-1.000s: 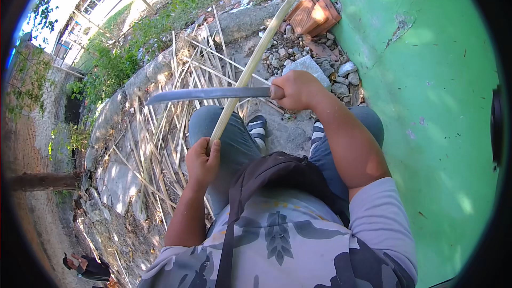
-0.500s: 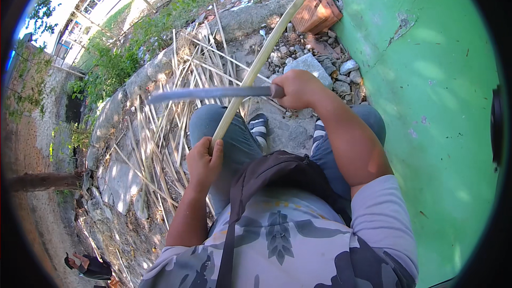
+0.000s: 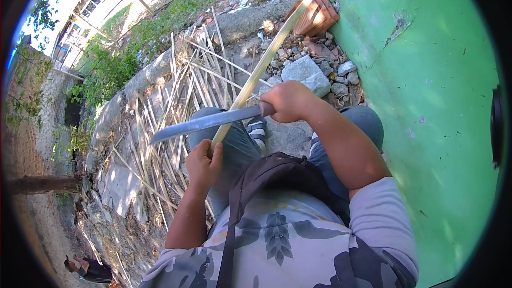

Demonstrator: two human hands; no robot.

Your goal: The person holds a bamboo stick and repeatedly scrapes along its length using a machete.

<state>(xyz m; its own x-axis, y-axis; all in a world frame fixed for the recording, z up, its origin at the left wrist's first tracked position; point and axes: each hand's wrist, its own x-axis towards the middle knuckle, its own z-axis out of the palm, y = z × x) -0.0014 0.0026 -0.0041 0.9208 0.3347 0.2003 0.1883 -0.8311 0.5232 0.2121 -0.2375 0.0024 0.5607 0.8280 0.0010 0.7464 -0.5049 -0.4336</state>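
Note:
My left hand [image 3: 204, 161] is closed around the near end of a long pale bamboo strip [image 3: 262, 65], thumb on top. The strip slants away from me to the upper right, its far end bending slightly. In my right hand [image 3: 290, 101] is the handle of a machete [image 3: 205, 122]. Its long grey blade points left and crosses over the strip a little beyond my left hand. Whether the edge touches the strip I cannot tell. The fingers of my right hand are wrapped round the handle, mostly hidden behind the back of the hand.
Many loose strips [image 3: 154, 144] lie piled on the ground to the left. Ahead are a stone block [image 3: 306, 74], rubble and stacked clay tiles [image 3: 318, 17]. A green wall [image 3: 432, 112] stands close on my right. Another person [image 3: 90, 268] is at the lower left.
The machete has moved along the strip toward my left hand, its tip now tilted lower. The strip's far end has dipped slightly; my left hand stays nearly in place.

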